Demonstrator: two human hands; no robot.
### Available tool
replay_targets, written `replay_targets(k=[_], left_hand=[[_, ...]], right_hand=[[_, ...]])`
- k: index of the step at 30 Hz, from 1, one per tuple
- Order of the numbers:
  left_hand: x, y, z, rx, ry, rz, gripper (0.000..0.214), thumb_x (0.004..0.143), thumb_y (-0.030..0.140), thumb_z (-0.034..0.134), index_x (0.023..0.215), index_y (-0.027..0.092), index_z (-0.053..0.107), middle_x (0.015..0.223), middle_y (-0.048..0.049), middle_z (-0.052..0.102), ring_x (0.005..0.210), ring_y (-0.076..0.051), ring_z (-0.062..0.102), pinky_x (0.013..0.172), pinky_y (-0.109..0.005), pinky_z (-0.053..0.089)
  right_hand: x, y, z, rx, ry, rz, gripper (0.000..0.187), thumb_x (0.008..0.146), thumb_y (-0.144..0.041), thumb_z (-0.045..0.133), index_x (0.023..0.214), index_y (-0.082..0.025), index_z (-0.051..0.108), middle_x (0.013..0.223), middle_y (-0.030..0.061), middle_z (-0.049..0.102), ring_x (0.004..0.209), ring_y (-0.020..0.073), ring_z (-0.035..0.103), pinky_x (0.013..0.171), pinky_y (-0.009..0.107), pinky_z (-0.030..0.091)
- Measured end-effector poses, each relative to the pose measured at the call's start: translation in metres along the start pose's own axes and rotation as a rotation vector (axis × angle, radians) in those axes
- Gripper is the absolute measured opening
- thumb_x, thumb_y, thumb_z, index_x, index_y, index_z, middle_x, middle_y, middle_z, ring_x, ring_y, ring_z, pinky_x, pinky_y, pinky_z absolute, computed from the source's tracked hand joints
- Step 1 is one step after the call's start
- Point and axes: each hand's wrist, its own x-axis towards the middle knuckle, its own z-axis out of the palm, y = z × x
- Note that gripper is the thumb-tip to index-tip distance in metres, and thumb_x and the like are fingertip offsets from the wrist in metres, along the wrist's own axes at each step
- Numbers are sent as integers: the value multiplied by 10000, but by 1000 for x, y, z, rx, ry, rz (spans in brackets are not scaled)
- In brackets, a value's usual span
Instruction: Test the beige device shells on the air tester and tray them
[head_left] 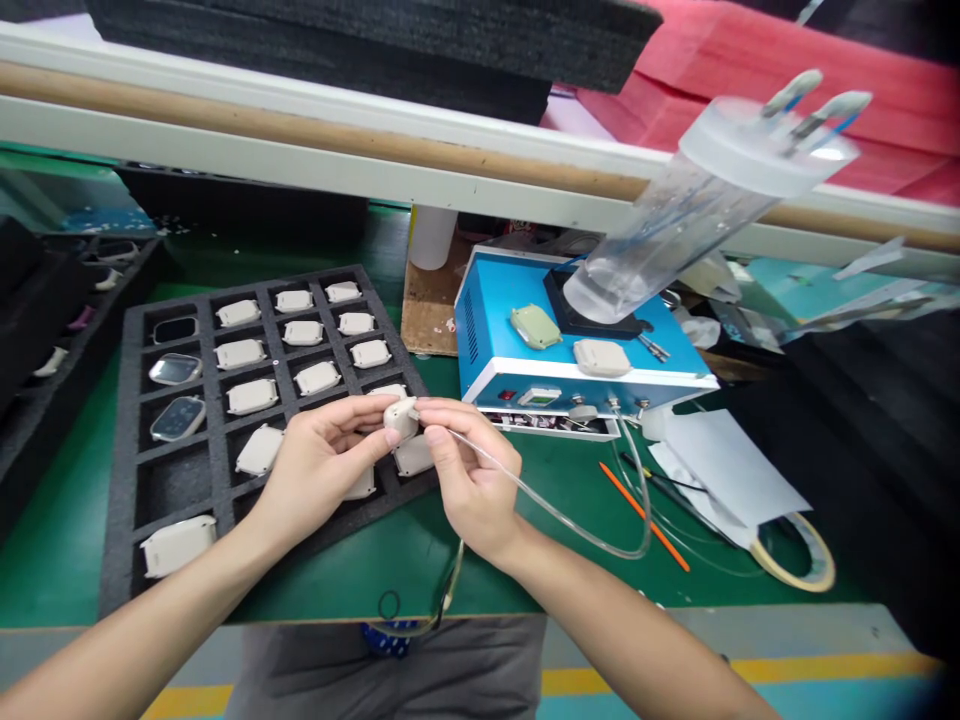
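Between the thumb and fingers of my left hand [322, 455] is a small beige watch case [401, 418], held above the front right part of a black foam tray [120, 470]. My right hand [476, 470] pinches the end of a clear tube [544, 505] against the case's right side; the tip is hidden by fingers. From there the tube loops right to the front of a blue machine [480, 310]. More beige watch cases [252, 396] sit in the tray's compartments. Three cells at the left hold dark-faced watches [178, 418].
A clear cylinder [652, 240] stands tilted in view on the machine, beside a greenish case [535, 327] and a beige one [601, 357]. An orange stick [645, 518], white paper [727, 465] and a tape roll [814, 555] lie right. A shelf rail [337, 140] crosses above.
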Motion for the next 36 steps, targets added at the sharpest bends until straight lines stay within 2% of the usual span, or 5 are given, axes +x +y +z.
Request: replay_targets(k=[15,24,36], left_hand=[[0,-2,-2,60,11,7,444,746,445,928,1108,205,834,1069,-99,845,1017,-303,799,970,-434,639],[0,-2,-3,42,4,6,418,752,423,927,1104,216,837,1080,-87,845,1019,-287,800,954,-396,641],[0,-1,-1,10,-2,1,423,743,419,939,1091,202,836,1071,-93,846,1032,-293,802,976,-405,642]], right_hand=[[0,0,0,11,-4,7,156,1023,-212,615,1054,-245,764,1098,76,805,1062,218,769,936,401,650],[0,0,0,23,-6,-3,173,1016,-180,618,1075,-247,766,1096,72,801,1063,209,763,940,392,644],[-1,0,0,17,-8,6,167,1018,-190,619,1079,-245,765,1100,77,799,1066,212,764,937,394,648]])
